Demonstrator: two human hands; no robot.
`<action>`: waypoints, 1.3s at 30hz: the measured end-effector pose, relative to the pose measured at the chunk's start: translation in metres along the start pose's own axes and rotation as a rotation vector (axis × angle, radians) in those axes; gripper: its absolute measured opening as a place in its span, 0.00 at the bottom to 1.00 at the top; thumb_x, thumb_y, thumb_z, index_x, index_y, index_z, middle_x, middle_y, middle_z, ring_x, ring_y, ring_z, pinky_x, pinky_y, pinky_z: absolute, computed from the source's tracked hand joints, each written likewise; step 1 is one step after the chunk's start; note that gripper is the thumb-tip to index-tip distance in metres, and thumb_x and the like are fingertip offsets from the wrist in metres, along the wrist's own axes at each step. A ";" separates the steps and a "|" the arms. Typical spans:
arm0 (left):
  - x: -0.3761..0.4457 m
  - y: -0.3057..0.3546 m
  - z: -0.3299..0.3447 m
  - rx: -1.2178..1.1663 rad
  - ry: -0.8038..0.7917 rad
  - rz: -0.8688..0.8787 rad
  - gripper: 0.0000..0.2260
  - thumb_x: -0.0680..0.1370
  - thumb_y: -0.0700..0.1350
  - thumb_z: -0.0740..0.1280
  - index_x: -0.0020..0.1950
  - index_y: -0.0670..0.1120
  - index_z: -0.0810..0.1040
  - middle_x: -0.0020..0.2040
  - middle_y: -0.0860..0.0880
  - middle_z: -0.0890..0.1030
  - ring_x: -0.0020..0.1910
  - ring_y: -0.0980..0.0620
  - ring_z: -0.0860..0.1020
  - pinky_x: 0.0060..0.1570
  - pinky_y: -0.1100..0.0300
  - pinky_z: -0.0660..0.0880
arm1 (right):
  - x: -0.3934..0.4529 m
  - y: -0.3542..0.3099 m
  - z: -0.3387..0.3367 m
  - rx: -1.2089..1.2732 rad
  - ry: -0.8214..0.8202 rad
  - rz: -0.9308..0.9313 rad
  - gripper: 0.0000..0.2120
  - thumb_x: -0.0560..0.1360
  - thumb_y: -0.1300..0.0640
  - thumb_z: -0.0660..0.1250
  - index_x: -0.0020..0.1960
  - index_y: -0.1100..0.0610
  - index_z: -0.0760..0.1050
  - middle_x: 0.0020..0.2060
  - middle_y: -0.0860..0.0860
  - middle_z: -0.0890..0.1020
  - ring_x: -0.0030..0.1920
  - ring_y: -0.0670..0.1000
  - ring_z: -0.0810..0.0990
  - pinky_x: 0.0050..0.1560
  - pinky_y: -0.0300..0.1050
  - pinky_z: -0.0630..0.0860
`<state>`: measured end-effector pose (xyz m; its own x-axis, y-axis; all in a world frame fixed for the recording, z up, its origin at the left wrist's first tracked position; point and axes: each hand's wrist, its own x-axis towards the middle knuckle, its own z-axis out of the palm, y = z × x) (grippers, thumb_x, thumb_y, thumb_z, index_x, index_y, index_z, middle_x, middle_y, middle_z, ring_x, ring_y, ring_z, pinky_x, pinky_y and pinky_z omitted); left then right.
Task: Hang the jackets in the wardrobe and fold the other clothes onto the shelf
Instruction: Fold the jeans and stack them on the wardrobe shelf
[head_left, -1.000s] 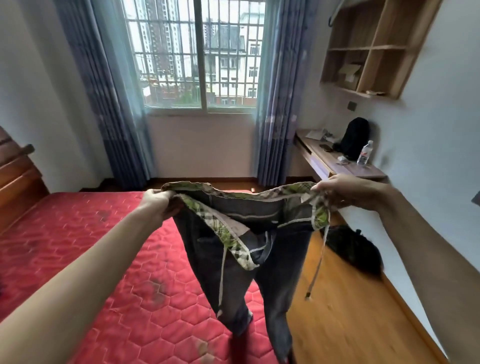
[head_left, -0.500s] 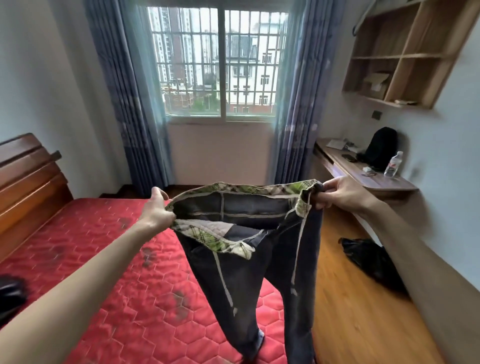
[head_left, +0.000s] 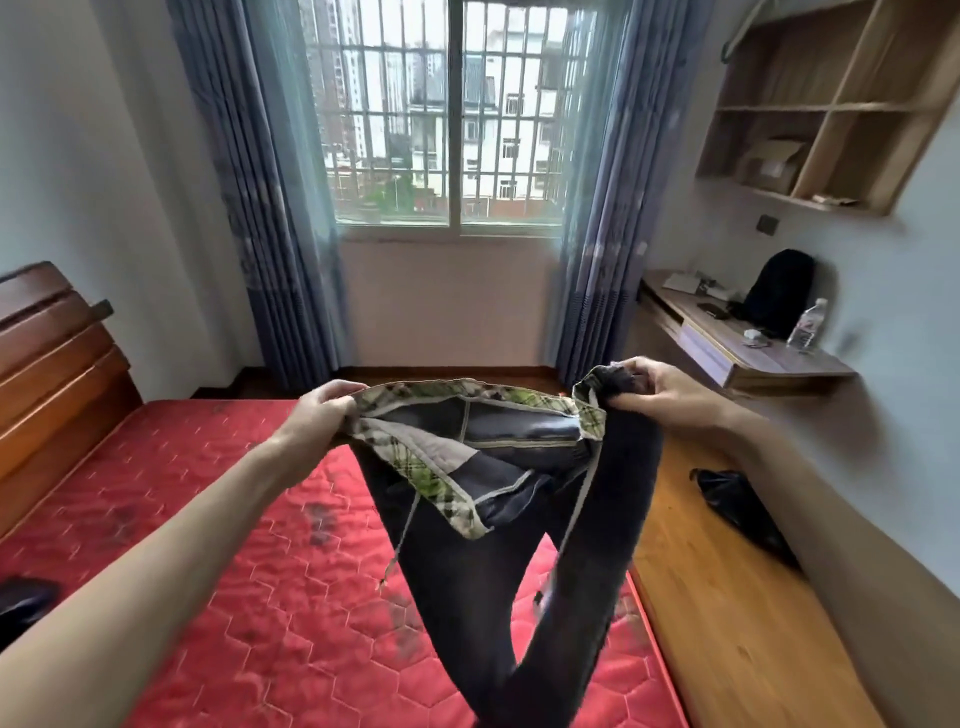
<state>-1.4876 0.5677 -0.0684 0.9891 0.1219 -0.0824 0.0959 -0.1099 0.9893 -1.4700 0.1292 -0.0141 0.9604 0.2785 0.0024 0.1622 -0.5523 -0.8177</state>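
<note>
Right, working big to small: red mattress (head_left: 218, 597) fills the lower view, and I've got the dark jeans (head_left: 519, 561) held up over it, legs dangling, plaid lining showing at the waistband. Left hand (head_left: 317, 415) grips one side of the waist, right hand (head_left: 649, 387) clenches the other, bunched. Looks like the fold step, pre-fold. Next, prob. bring the legs together w/ seams aligned, then lay flat. Wall shelf unit (head_left: 852, 156): a cardboard box (head_left: 769, 163) in one cubby, others look bare. Wardrobe not in view.
</note>
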 end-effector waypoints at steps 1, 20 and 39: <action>0.000 -0.001 -0.007 0.095 -0.056 0.050 0.18 0.75 0.36 0.68 0.65 0.45 0.79 0.51 0.43 0.82 0.43 0.48 0.79 0.49 0.53 0.78 | 0.002 -0.002 0.009 0.021 0.009 -0.008 0.19 0.76 0.63 0.76 0.65 0.54 0.76 0.58 0.57 0.85 0.61 0.53 0.84 0.66 0.49 0.78; 0.043 0.007 -0.028 0.159 -0.226 -0.105 0.17 0.72 0.25 0.73 0.56 0.38 0.76 0.39 0.42 0.82 0.37 0.47 0.83 0.38 0.56 0.82 | 0.048 -0.051 0.020 -0.619 0.019 -0.132 0.16 0.77 0.42 0.74 0.38 0.53 0.83 0.33 0.46 0.83 0.36 0.44 0.80 0.39 0.38 0.71; 0.101 0.019 -0.063 0.507 0.257 -0.343 0.10 0.80 0.30 0.57 0.60 0.33 0.72 0.38 0.36 0.83 0.27 0.41 0.83 0.23 0.51 0.80 | 0.149 0.017 0.005 -0.597 0.031 0.130 0.13 0.80 0.66 0.56 0.48 0.51 0.75 0.45 0.54 0.81 0.48 0.57 0.78 0.48 0.47 0.68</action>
<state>-1.3932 0.6402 -0.0500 0.8410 0.4572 -0.2894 0.5035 -0.4656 0.7278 -1.3248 0.1649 -0.0308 0.9856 0.1613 -0.0515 0.1335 -0.9275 -0.3490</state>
